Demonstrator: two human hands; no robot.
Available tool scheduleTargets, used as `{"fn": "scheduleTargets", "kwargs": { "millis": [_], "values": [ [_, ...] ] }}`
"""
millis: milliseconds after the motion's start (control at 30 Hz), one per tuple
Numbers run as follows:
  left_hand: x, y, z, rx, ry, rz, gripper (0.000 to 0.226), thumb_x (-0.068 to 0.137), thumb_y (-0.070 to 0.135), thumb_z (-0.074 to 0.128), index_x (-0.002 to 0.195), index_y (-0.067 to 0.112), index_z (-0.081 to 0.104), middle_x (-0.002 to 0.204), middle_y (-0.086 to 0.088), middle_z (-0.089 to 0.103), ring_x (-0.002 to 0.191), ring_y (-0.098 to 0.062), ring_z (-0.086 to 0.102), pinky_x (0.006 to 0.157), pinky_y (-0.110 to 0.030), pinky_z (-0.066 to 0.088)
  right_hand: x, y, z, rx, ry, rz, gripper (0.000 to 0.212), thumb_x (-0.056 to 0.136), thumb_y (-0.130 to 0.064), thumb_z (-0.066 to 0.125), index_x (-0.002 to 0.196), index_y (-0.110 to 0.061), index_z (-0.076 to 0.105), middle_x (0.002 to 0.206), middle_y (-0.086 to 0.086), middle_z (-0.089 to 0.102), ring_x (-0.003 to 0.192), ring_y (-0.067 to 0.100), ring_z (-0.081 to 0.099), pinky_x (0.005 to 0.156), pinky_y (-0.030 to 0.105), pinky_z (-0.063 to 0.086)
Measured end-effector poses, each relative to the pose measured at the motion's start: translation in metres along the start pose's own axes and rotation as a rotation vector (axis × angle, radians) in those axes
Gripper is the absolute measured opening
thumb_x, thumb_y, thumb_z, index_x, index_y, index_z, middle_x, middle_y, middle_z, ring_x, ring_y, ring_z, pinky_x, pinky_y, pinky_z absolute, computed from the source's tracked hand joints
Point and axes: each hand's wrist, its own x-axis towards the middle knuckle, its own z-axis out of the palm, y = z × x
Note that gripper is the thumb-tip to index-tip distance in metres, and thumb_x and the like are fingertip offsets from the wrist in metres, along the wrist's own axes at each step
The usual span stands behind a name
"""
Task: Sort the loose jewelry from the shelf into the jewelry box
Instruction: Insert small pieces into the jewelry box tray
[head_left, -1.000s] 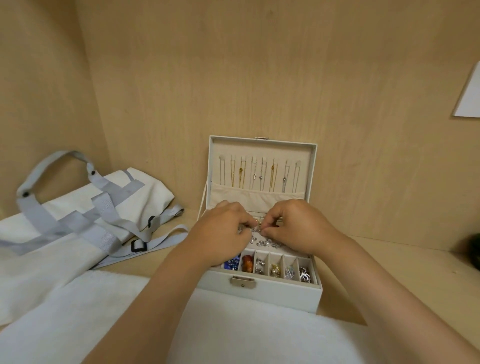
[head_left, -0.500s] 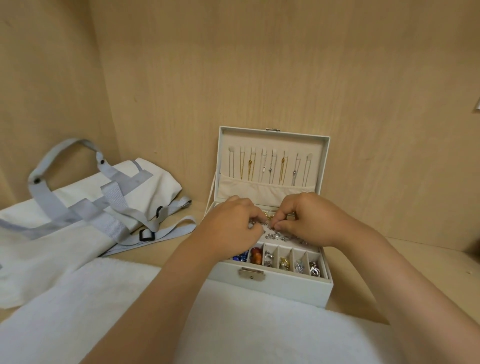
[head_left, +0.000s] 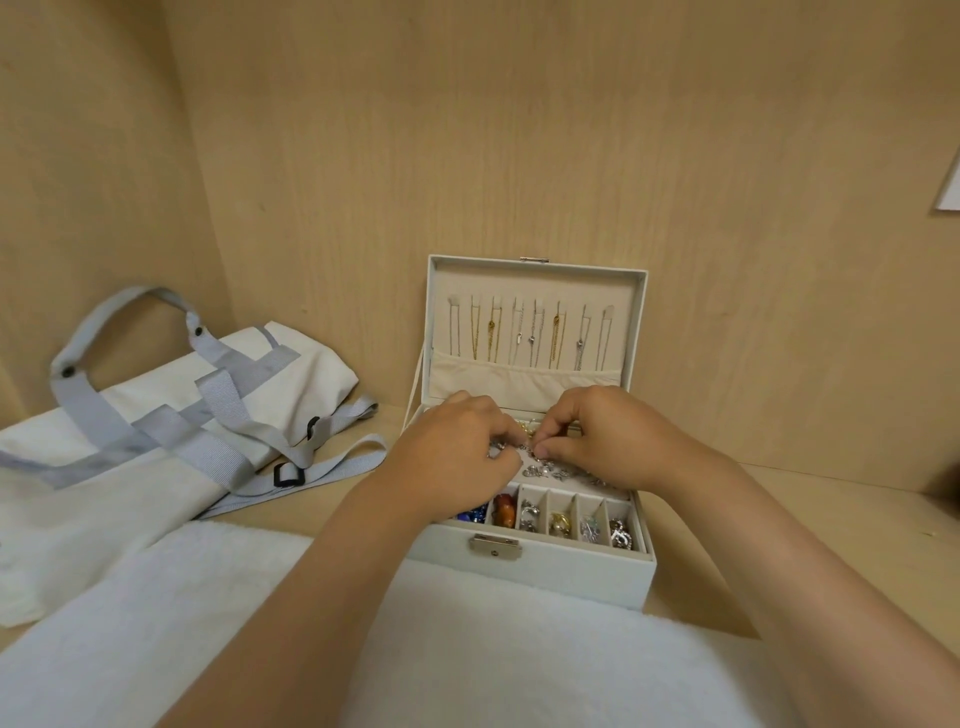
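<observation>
– Hands shifted since before?
– Barely; left hand (head_left: 457, 460) and right hand (head_left: 610, 436) stay over the open box (head_left: 545, 579), just beyond the towel (head_left: 519, 654).
– Holding what?
– Both have fingers curled, tips pinching one silver piece (head_left: 521, 447) between them above the box's middle tray.

Single head-worn wide-angle view: looks forward and down into shelf (head_left: 810, 525), close; jewelry box (head_left: 561, 574) near centre, bag (head_left: 156, 441) at 9 o'clock.

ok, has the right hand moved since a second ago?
No. The right hand still pinches silver jewelry over the jewelry box, same offset from its latch; only the camera shifted.
</observation>
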Motion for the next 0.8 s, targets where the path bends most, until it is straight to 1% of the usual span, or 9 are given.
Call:
{"fn": "scheduleTargets", "kwargs": {
  "millis": [100,200,300,367,433,500,600,667,800],
  "values": [
    [0.000,0.002,-0.002,0.017,0.010,0.009,0.031,0.091,0.032,0.053,0.119,0.034,0.068,0.115,0.012,0.062,0.112,-0.009,0.046,0.097,-0.037,0.044,-0.004,0.001,-0.003,0.074,0.042,0.009,0.004,0.088,-0.031,0.073,0.089,-0.033,0.077,0.087,-0.016,0.070,0.084,-0.001,0.062,0.081,0.027,0.052],
    [-0.001,0.008,-0.004,-0.004,0.042,0.009,0.029,0.093,0.035,0.053,0.118,0.037,0.067,0.111,0.016,0.060,0.109,-0.006,0.046,0.094,-0.034,0.044,-0.012,0.004,-0.010,0.128,0.087,-0.004,0.007,0.089,-0.028,0.072,0.091,-0.032,0.077,0.088,-0.018,0.070,0.085,-0.004,0.061,0.079,0.020,0.046],
    [-0.003,0.026,-0.002,-0.084,0.062,0.008,0.027,0.093,0.035,0.053,0.115,0.039,0.066,0.111,0.018,0.059,0.109,-0.004,0.047,0.094,-0.033,0.044,-0.029,0.010,-0.023,0.164,0.103,-0.004,0.008,0.091,-0.026,0.070,0.093,-0.030,0.078,0.089,-0.016,0.071,0.078,-0.011,0.059,0.069,0.009,0.037],
    [-0.001,0.045,0.000,-0.143,0.054,0.031,0.026,0.092,0.033,0.055,0.115,0.039,0.067,0.110,0.018,0.060,0.107,-0.004,0.049,0.094,-0.031,0.044,-0.046,0.017,-0.035,0.155,0.119,0.002,0.010,0.092,-0.023,0.069,0.096,-0.026,0.078,0.089,-0.015,0.070,0.071,-0.015,0.055,0.064,0.006,0.036],
    [0.004,0.070,0.004,-0.178,0.036,0.072,0.025,0.093,0.034,0.055,0.114,0.038,0.067,0.106,0.020,0.061,0.100,-0.001,0.051,0.090,-0.029,0.046,-0.067,0.029,-0.048,0.140,0.136,0.023,0.010,0.091,-0.019,0.070,0.097,-0.021,0.078,0.089,-0.012,0.068,0.067,-0.017,0.053,0.064,0.003,0.035],
    [0.010,0.096,0.010,-0.177,0.001,0.109,0.026,0.093,0.035,0.053,0.115,0.036,0.068,0.102,0.021,0.059,0.094,0.000,0.051,0.087,-0.027,0.046,-0.091,0.044,-0.060,0.117,0.145,0.069,0.010,0.092,-0.017,0.069,0.097,-0.018,0.078,0.090,-0.009,0.069,0.066,-0.017,0.053,0.065,0.004,0.037],
    [0.018,0.131,0.028,-0.178,-0.063,0.148,0.024,0.092,0.035,0.054,0.112,0.036,0.067,0.094,0.020,0.059,0.084,-0.001,0.053,0.083,-0.028,0.050,-0.125,0.068,-0.070,0.074,0.117,0.153,0.012,0.093,-0.018,0.068,0.098,-0.023,0.077,0.091,-0.011,0.070,0.071,-0.018,0.054,0.069,0.003,0.037],
    [0.024,0.148,0.045,-0.171,-0.111,0.174,0.023,0.092,0.035,0.053,0.110,0.037,0.067,0.098,0.017,0.063,0.079,-0.003,0.053,0.083,-0.031,0.052,-0.144,0.081,-0.071,0.056,0.090,0.212,0.012,0.092,-0.020,0.068,0.098,-0.026,0.076,0.092,-0.014,0.070,0.072,-0.017,0.054,0.067,0.004,0.038],
    [0.030,0.171,0.075,-0.103,-0.165,0.195,0.023,0.093,0.025,0.054,0.108,0.032,0.070,0.107,0.010,0.065,0.088,-0.011,0.057,0.084,-0.029,0.049,-0.171,0.103,-0.062,0.037,0.072,0.305,0.015,0.091,-0.022,0.067,0.089,-0.036,0.073,0.089,-0.017,0.071,0.077,-0.005,0.060,0.067,0.010,0.041]
  ]
}}
